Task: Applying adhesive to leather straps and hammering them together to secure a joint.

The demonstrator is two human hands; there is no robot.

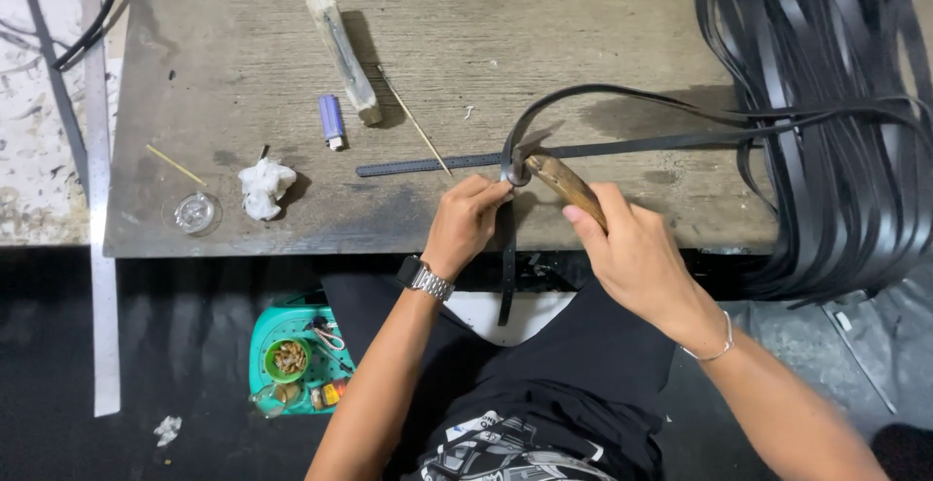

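I see a black strap (506, 248) at frame centre, looped over the near edge of the grey work table (544, 15), one end hanging down past the edge toward the lap. Left hand (465, 223) is closed, pinching the strap right at the loop. Right hand (637, 253) is closed around a brown wooden-handled tool (569, 187); tool tip sits on the strap just beside the left fingertips. Both hands are at the table's front edge, strap between them.

A second flat black strap (428, 163) lies along the table behind the hands, running left to right. It and the looped strap lead into a thick bundle of black straps (826, 121) filling the right side of the frame and spilling off the table.

Containers: small clear glass dish (194, 213) at the table's lower-left corner, contents I can't tell. Green tray (292, 360) on the floor, lower left, holds a green cup of brownish bits plus small items.

Table centre-left: wooden block (343, 55), purple lighter (331, 120), thin stick (413, 120), crumpled white wad (263, 186). Open tabletop in the upper middle. Metal ruler (102, 277) runs down the left edge.
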